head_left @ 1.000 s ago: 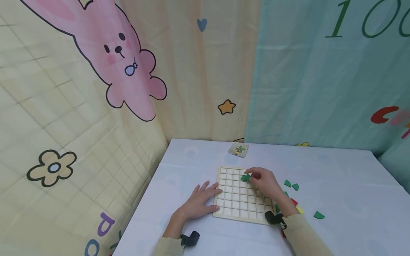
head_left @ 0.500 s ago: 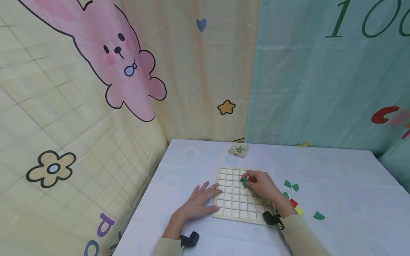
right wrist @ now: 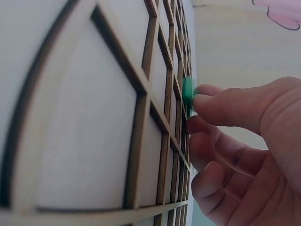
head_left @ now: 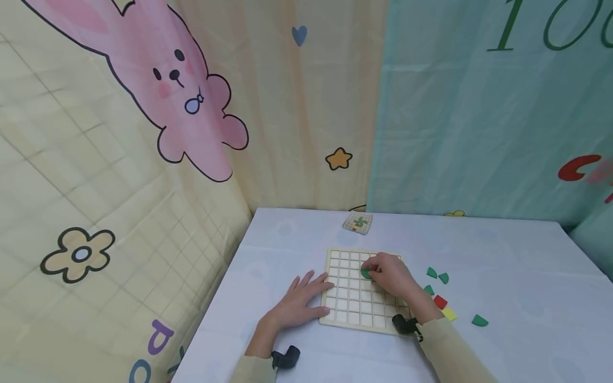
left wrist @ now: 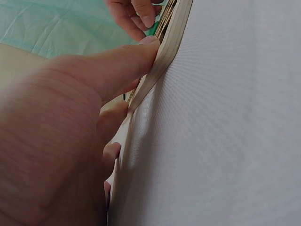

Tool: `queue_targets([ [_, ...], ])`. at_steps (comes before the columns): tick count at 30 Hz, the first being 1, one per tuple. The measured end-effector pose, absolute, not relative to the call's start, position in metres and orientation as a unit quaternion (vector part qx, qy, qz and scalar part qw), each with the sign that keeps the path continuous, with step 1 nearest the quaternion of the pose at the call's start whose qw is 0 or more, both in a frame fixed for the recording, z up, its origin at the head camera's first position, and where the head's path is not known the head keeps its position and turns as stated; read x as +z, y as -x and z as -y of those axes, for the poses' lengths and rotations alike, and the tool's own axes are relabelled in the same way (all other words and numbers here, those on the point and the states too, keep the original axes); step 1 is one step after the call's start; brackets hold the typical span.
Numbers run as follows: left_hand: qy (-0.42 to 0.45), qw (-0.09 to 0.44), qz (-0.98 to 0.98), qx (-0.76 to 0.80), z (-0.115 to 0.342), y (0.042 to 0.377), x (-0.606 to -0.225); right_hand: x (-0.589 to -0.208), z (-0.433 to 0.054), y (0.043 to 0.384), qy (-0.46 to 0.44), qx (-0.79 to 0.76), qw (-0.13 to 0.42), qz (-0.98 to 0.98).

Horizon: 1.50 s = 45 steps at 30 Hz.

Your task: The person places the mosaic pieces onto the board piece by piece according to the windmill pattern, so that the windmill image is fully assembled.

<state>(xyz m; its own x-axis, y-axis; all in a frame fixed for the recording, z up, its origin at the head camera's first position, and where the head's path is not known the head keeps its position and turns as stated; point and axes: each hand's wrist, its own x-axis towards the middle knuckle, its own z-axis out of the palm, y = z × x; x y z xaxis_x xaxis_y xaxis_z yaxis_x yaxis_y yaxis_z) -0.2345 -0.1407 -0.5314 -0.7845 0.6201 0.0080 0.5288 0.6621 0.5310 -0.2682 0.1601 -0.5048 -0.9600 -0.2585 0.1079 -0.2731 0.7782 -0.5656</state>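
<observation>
since one second ago, the right hand (head_left: 391, 275) has been shifted slightly leftward; a small flat green piece (head_left: 365, 274) is pinched by it over the pale wooden grid board (head_left: 354, 306), lower middle of the frame, seemingly being fitted. the board's left edge is touched by the spread left hand (head_left: 296, 304).

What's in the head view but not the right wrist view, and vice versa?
Only the head view shows the left hand, patterned card, red piece, yellow piece and loose green shapes. Only the right wrist view shows the palm side of the right hand. Both share that hand's grip on a green piece at the gridded board.
</observation>
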Motion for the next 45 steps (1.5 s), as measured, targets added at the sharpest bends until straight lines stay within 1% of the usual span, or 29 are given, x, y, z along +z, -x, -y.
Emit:
queue_targets([
  [8, -0.315, 0.089, -0.91, 0.255, 0.139, 0.237, -0.528, -0.502, -0.158, 0.27, -0.137, 0.272, 0.016, 0.952],
  [14, -0.313, 0.09, -0.909, 0.259, 0.139, 0.236, -0.53, -0.5, -0.16, 0.268, -0.142, 0.269, 0.005, 0.953],
  [22, -0.305, 0.096, -0.911, 0.261, 0.14, 0.233, -0.528, -0.483, -0.168, 0.261, -0.113, 0.285, 0.008, 0.952],
  [27, -0.31, 0.095, -0.909, 0.263, 0.139, 0.233, -0.528, -0.477, -0.179, 0.255, -0.108, 0.273, 0.011, 0.956],
  [36, -0.315, 0.09, -0.909, 0.259, 0.14, 0.235, -0.526, -0.47, -0.207, 0.252, -0.096, 0.254, 0.043, 0.962],
  [45, -0.314, 0.091, -0.911, 0.254, 0.14, 0.235, -0.528, -0.47, -0.236, 0.247, -0.055, 0.252, 0.032, 0.966],
])
